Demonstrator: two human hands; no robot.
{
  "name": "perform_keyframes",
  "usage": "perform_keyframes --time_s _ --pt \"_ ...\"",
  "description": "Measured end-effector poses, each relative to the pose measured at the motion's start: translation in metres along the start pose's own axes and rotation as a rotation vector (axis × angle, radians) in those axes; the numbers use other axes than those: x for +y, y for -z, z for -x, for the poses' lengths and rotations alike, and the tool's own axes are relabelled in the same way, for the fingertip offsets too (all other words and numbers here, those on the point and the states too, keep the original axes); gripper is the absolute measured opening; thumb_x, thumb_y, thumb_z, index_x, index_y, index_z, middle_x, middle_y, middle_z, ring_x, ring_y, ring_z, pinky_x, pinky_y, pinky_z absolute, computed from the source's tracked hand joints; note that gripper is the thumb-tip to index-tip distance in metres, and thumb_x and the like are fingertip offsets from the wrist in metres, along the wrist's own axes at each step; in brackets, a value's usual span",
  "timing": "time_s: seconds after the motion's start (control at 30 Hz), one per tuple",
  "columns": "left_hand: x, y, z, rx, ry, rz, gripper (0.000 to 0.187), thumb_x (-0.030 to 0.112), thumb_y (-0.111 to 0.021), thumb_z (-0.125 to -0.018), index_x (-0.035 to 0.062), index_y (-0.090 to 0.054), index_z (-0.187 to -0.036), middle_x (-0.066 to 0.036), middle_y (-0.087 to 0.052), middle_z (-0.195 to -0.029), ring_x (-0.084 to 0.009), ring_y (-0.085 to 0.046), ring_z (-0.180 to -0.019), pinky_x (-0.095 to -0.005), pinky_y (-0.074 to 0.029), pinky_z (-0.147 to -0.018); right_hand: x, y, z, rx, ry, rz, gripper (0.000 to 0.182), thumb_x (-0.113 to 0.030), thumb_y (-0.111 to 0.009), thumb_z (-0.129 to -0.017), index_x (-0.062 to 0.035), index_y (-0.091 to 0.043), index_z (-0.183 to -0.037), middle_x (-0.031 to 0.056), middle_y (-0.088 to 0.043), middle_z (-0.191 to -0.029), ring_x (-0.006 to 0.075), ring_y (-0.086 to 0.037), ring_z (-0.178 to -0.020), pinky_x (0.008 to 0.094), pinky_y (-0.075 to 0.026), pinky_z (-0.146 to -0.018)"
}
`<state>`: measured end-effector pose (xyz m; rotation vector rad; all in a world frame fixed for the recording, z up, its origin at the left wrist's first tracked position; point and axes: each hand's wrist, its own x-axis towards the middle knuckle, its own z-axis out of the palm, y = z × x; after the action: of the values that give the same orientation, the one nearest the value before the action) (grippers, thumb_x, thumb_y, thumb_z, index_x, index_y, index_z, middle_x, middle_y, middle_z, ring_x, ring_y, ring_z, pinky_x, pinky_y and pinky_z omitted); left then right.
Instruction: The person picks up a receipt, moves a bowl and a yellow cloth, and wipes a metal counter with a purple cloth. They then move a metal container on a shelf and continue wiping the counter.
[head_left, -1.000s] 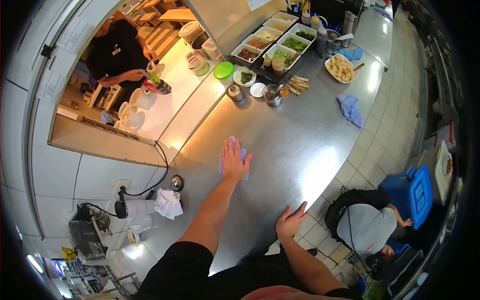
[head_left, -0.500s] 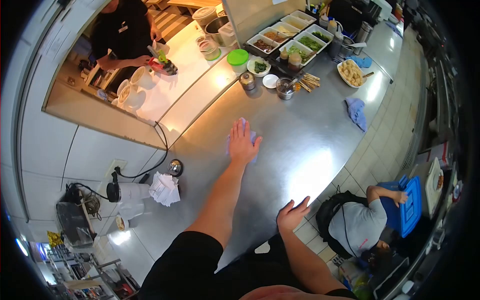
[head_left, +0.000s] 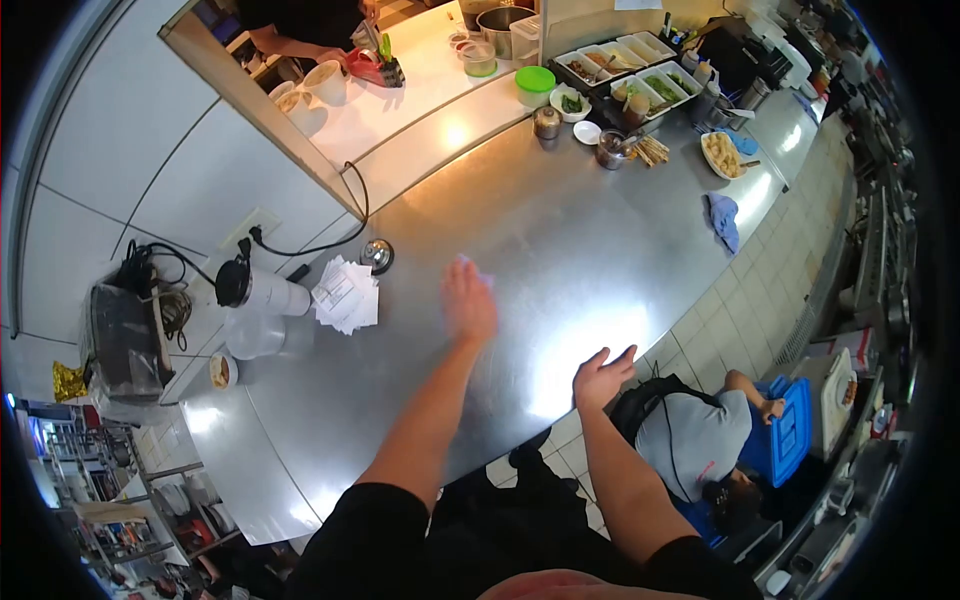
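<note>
My left hand (head_left: pixel 469 302) lies flat over a light purple cloth (head_left: pixel 485 280) on the steel counter (head_left: pixel 560 240); motion blurs it a little, and most of the cloth is hidden under the palm. At the counter's front edge rests my right hand (head_left: pixel 602 380), its fingers apart and nothing in it. Left of my left hand are a stack of paper slips (head_left: pixel 346 296) and a metal call bell (head_left: pixel 377 256). A second, blue-purple cloth (head_left: pixel 723 222) lies at the right edge.
Food trays (head_left: pixel 625 70), a green-lidded tub (head_left: pixel 535 86) and a bowl of pale food (head_left: pixel 722 155) stand at the back. Left is a white jug (head_left: pixel 275 292) with a cord. One person bends by a blue bin (head_left: pixel 790 430); another stands behind the hatch.
My left hand has moved with the cloth toward me and slightly left across the counter. The view has shifted, showing more of the counter's left end. The bending person's arm is lower.
</note>
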<state>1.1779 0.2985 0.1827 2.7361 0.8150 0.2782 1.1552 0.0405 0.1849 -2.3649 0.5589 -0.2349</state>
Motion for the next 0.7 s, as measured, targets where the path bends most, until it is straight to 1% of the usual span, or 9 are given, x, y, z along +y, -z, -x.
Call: perform_keyframes --time_s 0.13,0.2,0.27,0.33,0.4,0.47,0.5,0.6,0.7 --pt "-0.079 0.046 0.071 0.021 0.091 -0.045 0.058 0.032 -0.05 -0.102 0.0027 -0.041 -0.151 -0.018 -0.034 -0.161 -0.0363 -0.03 -0.15 -0.0498 -0.023 -0.124 -0.006 0.005 0.003 -0.012 -0.02 0.014 0.067 -0.035 -0.048 -0.102 -0.0024 -0.026 -0.156 0.0311 -0.041 -0.138 0.0495 -0.057 -0.112 0.0535 -0.048 -0.096" --pt "-0.138 0.05 0.113 0.056 0.124 -0.104 0.058 0.031 -0.05 -0.101 0.0026 -0.041 -0.151 -0.02 -0.035 -0.16 -0.0379 -0.03 -0.149 -0.0502 -0.023 -0.123 -0.001 0.0 0.002 0.016 0.007 0.022 0.067 -0.035 -0.049 -0.102 -0.0024 -0.026 -0.156 0.0312 -0.041 -0.138 0.0498 -0.058 -0.11 0.0538 -0.048 -0.096" --pt "-0.166 0.095 0.153 0.021 0.196 -0.126 0.057 0.031 -0.049 -0.102 0.0025 -0.041 -0.151 -0.02 -0.034 -0.16 -0.0386 -0.028 -0.15 -0.0503 -0.022 -0.124 0.006 -0.004 0.0 0.026 0.026 0.006 0.068 -0.036 -0.049 -0.102 -0.0033 -0.026 -0.157 0.0315 -0.04 -0.139 0.0501 -0.057 -0.111 0.0541 -0.048 -0.096" --pt "-0.239 0.082 0.202 0.153 0.244 -0.119 0.057 0.03 -0.047 -0.102 0.0022 -0.041 -0.151 -0.02 -0.036 -0.159 -0.0402 -0.029 -0.149 -0.051 -0.022 -0.123 0.007 -0.005 0.002 0.021 0.024 0.011 0.068 -0.036 -0.049 -0.102 -0.0047 -0.026 -0.157 0.0319 -0.04 -0.14 0.0504 -0.057 -0.112 0.0544 -0.049 -0.096" --pt "-0.254 0.128 0.232 0.053 0.493 -0.047 0.056 0.031 -0.043 -0.103 0.0029 -0.04 -0.152 -0.02 -0.035 -0.16 -0.0421 -0.028 -0.15 -0.0523 -0.022 -0.123 0.001 0.002 0.002 0.003 -0.008 0.043 0.067 -0.036 -0.049 -0.102 -0.0066 -0.026 -0.157 0.0325 -0.039 -0.141 0.0506 -0.057 -0.113 0.0547 -0.049 -0.096" --pt "-0.296 0.131 0.286 0.162 0.573 -0.185 0.057 0.033 -0.041 -0.104 0.0038 -0.038 -0.153 -0.021 -0.034 -0.161 -0.0447 -0.026 -0.15 -0.0543 -0.021 -0.122 0.0 0.002 0.002 -0.005 -0.029 0.057 0.067 -0.037 -0.049 -0.102 -0.0085 -0.026 -0.158 0.0325 -0.039 -0.142 0.0507 -0.057 -0.113 0.0549 -0.049 -0.095" --pt "-0.316 0.134 0.313 0.156 0.627 -0.218 0.058 0.034 -0.04 -0.105 0.0043 -0.037 -0.154 -0.021 -0.032 -0.162 -0.0454 -0.025 -0.15 -0.0555 -0.02 -0.122 0.0 0.003 0.002 -0.007 -0.042 0.066 0.067 -0.037 -0.05 -0.102 -0.0095 -0.027 -0.158 0.0326 -0.038 -0.142 0.0508 -0.058 -0.113 0.055 -0.049 -0.095" --pt "-0.326 0.143 0.367 0.146 0.744 -0.248 0.057 0.034 -0.038 -0.107 0.0048 -0.035 -0.156 -0.021 -0.028 -0.164 -0.0478 -0.02 -0.151 -0.0601 -0.019 -0.121 -0.006 0.008 0.003 -0.041 -0.084 0.089 0.067 -0.037 -0.05 -0.101 -0.0108 -0.026 -0.158 0.0319 -0.039 -0.143 0.0508 -0.059 -0.111 0.0552 -0.05 -0.094" --pt "-0.313 0.131 0.386 0.154 0.804 -0.259 0.057 0.031 -0.038 -0.106 0.0079 -0.032 -0.158 -0.02 -0.026 -0.165 -0.0478 -0.018 -0.152 -0.063 -0.016 -0.121 -0.004 0.005 0.002 -0.027 -0.096 0.06 0.066 -0.036 -0.05 -0.101 -0.0114 -0.028 -0.158 0.0337 -0.04 -0.142 0.0539 -0.059 -0.11 0.0578 -0.049 -0.094"
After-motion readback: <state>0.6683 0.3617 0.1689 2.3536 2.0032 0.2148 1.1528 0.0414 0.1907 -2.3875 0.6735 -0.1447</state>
